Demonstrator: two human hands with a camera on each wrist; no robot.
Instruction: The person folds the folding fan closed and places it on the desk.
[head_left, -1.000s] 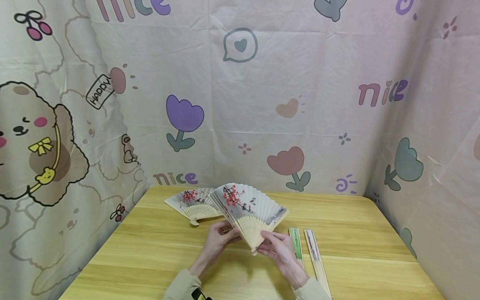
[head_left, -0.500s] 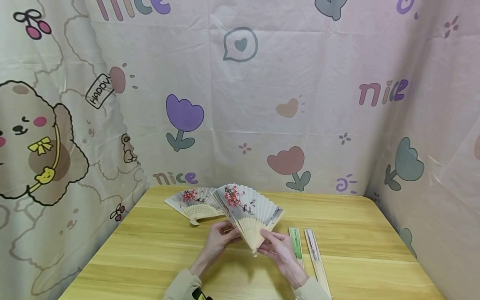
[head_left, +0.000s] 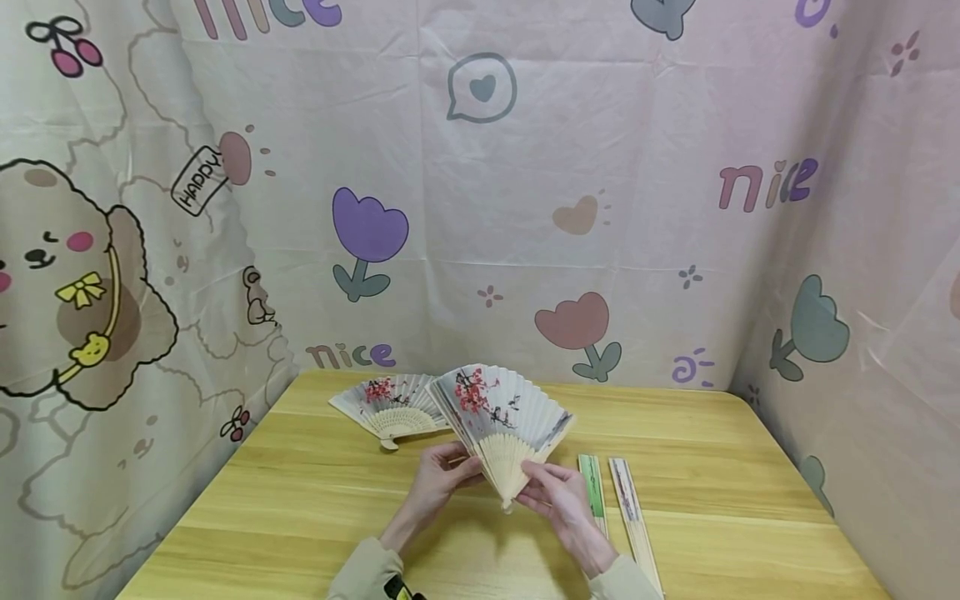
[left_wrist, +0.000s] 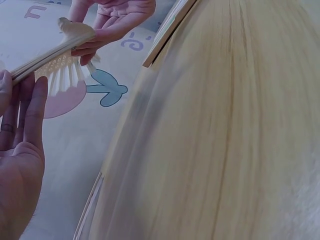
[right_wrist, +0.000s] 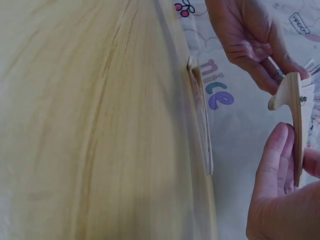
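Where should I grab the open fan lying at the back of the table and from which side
Likely the narrow wooden end of the lying fan, pinched from the near side: that end points this way, while the pleated leaf spreads away, partly hidden by the held fan.

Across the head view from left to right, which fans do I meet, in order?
Open fan lying on the table, held fan, green folded fan, pale folded fan.

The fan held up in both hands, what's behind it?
Partly behind the held fan, toward the left, another spread fan rests on the table; its right end is covered. Patterned cloth hangs farther back. Anything else hidden there can't be told.
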